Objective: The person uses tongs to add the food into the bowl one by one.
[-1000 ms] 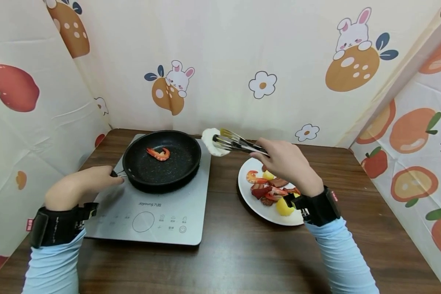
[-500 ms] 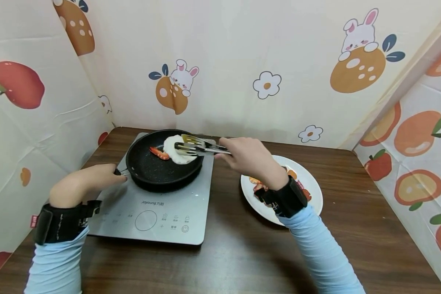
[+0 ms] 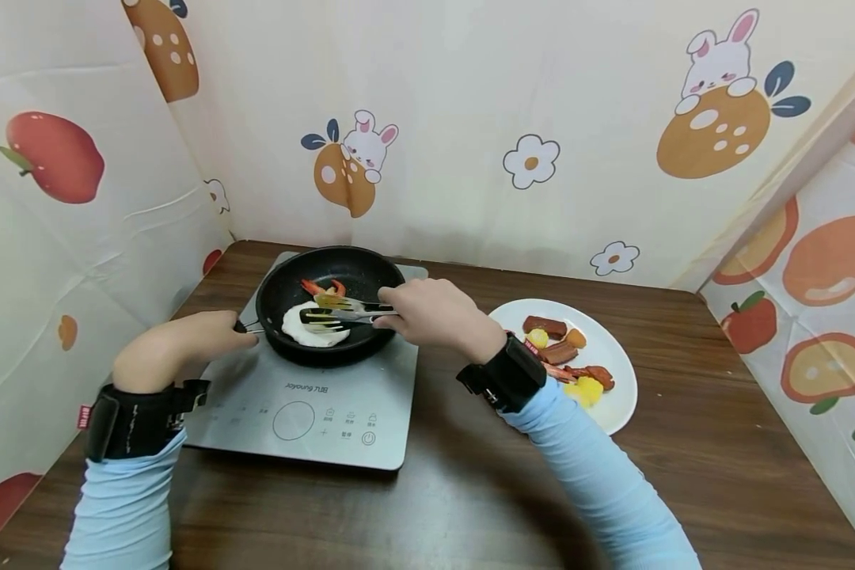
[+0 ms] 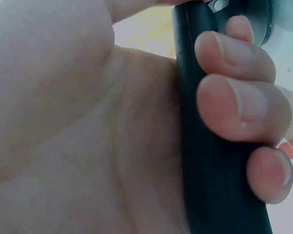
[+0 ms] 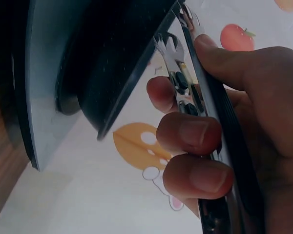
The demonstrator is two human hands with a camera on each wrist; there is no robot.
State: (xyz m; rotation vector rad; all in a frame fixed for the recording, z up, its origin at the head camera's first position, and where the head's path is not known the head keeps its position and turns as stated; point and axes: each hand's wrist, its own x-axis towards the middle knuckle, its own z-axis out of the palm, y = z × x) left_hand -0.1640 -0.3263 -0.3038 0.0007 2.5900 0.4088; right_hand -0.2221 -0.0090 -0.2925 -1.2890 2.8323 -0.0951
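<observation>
- Nearest you, your left hand (image 3: 178, 352) is wrapped round the black pan handle (image 4: 210, 161); the left wrist view shows three fingers (image 4: 241, 102) curled tight over it, which the head view cannot resolve
- Next, your right hand (image 3: 427, 313) squeezes the metal tongs (image 3: 342, 310), fingers curled over the arms; their tips sit on the white fried egg (image 3: 309, 328), though whether they still pinch it I cannot tell
- Beyond that, the egg lies in the near part of the frying pan (image 3: 370, 273), which stands on the grey induction cooker (image 3: 313, 412); a red shrimp (image 3: 321, 286) lies just behind the egg
- To my eye the step in hand is setting the egg down in the pan; the next move calls for easing the tongs apart and lifting them clear without dragging the egg
- Only the right wrist view shows the pan's underside and the tongs' hinge end (image 5: 183, 87) close up; only the head view shows the white plate (image 3: 616, 396) of food to your right, well apart from the pan
</observation>
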